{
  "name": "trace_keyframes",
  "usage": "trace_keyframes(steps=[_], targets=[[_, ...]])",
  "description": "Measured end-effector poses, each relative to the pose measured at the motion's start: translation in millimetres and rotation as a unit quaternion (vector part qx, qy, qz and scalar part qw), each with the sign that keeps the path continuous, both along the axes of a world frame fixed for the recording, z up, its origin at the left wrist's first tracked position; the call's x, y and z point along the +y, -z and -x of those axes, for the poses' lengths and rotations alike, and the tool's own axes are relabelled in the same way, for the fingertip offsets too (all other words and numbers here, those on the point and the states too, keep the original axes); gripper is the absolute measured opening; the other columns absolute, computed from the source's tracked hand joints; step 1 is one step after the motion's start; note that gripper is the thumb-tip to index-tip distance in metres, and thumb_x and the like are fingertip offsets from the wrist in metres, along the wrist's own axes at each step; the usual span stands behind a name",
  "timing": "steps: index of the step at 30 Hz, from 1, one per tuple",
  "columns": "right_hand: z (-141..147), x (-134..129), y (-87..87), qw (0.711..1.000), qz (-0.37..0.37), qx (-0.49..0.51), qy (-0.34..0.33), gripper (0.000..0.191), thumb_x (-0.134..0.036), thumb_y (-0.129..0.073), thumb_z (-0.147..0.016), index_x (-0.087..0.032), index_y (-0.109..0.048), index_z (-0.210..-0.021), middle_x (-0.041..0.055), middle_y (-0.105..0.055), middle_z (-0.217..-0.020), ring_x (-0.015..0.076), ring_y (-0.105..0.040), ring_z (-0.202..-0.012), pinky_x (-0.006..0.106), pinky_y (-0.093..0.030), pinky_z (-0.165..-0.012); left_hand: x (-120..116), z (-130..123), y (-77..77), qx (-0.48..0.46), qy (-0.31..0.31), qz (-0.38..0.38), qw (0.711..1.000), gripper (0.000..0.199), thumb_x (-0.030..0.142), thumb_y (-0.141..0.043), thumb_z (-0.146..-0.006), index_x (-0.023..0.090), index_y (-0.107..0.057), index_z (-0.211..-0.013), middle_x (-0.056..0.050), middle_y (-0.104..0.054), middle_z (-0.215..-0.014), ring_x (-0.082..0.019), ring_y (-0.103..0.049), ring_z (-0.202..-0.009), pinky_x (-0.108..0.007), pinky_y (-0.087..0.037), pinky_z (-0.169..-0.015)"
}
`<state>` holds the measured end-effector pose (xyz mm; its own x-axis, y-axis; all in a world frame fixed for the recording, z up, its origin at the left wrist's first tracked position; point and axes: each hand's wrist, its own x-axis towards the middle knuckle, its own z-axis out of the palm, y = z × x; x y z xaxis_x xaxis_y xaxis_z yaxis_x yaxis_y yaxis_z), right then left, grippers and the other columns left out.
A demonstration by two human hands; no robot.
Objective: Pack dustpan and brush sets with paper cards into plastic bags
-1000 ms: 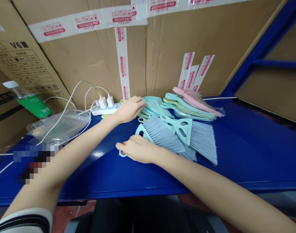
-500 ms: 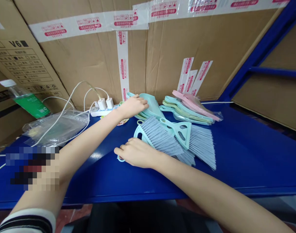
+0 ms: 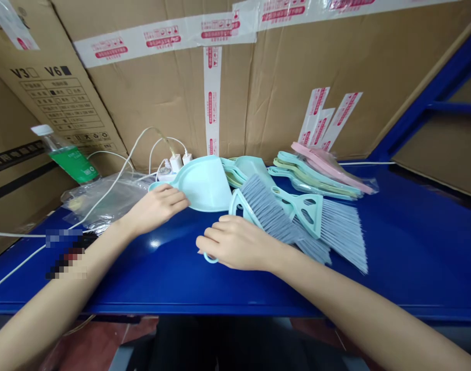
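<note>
Your left hand (image 3: 158,207) pinches the light-blue dustpan (image 3: 204,184) by its handle over the table (image 3: 150,281), your right hand (image 3: 239,242) curls round the nearby brush's (image 3: 269,208) handle, and both look light, stiff-bodied and best held there, clear of the soft bristles.

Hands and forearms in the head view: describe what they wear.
The left hand and right hand are gloveless, with no watch or bracelet showing at the wrists. The left forearm and right forearm are bare as far as they show; no sleeve is in view.
</note>
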<state>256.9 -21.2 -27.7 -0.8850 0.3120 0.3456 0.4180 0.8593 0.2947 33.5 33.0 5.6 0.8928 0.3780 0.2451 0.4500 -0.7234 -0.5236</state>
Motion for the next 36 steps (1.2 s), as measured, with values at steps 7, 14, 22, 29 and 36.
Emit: trace_keyframes(steps=[7,14,22,29,36], targets=[[-5,5,5.4,0.993,-0.059,0.103,-0.023,0.030,-0.013,-0.038,-0.098,-0.018,-0.061,-0.080,-0.0018,-0.058,-0.058,0.0139,-0.050,-0.057,0.029,-0.030,-0.058,-26,-7,6.8,0.005,0.058,-0.014,0.998,0.034,0.013,-0.036,-0.098,0.017,-0.066,-0.084,-0.003,-0.071,-0.081,-0.017,-0.062,-0.072,-0.031,-0.046,-0.071],[-7,3,-0.4,0.988,0.085,0.118,-0.043,0.025,-0.011,-0.044,-0.086,-0.012,-0.057,-0.107,0.0064,-0.062,-0.083,0.0187,-0.054,-0.077,0.032,-0.040,-0.069,-42,-17,17.1,0.000,0.109,-0.008,0.994,0.028,0.006,-0.049,-0.090,0.018,-0.060,-0.068,0.000,-0.065,-0.067,-0.016,-0.057,-0.063,-0.031,-0.043,-0.063],[-4,3,1.5,0.967,0.194,0.161,-0.041,0.023,-0.020,-0.044,-0.093,-0.014,-0.052,-0.113,0.0109,-0.062,-0.098,0.0221,-0.055,-0.091,0.038,-0.046,-0.079,-49,-14,15.1,-0.006,0.091,0.207,0.974,0.023,0.011,-0.049,-0.092,0.020,-0.066,-0.078,0.001,-0.069,-0.074,-0.015,-0.060,-0.070,-0.032,-0.041,-0.066],[10,1,8.1,0.951,0.222,0.208,0.051,0.013,-0.026,-0.054,-0.093,-0.017,-0.055,-0.103,0.0083,-0.069,-0.099,0.0216,-0.061,-0.093,0.036,-0.043,-0.082,-50,-5,0.4,-0.065,0.105,0.357,0.926,0.022,0.028,-0.055,-0.094,0.020,-0.065,-0.076,0.001,-0.069,-0.071,-0.013,-0.062,-0.068,-0.027,-0.041,-0.067],[19,-3,15.9,0.933,0.255,0.239,0.087,0.018,-0.036,-0.071,-0.082,-0.022,-0.064,-0.091,0.0007,-0.073,-0.085,0.0173,-0.065,-0.075,0.030,-0.041,-0.071,-33,1,1.2,-0.114,-0.108,0.219,0.963,0.039,0.034,-0.038,-0.098,0.018,-0.058,-0.069,-0.002,-0.060,-0.065,-0.015,-0.056,-0.060,-0.026,-0.035,-0.055]])
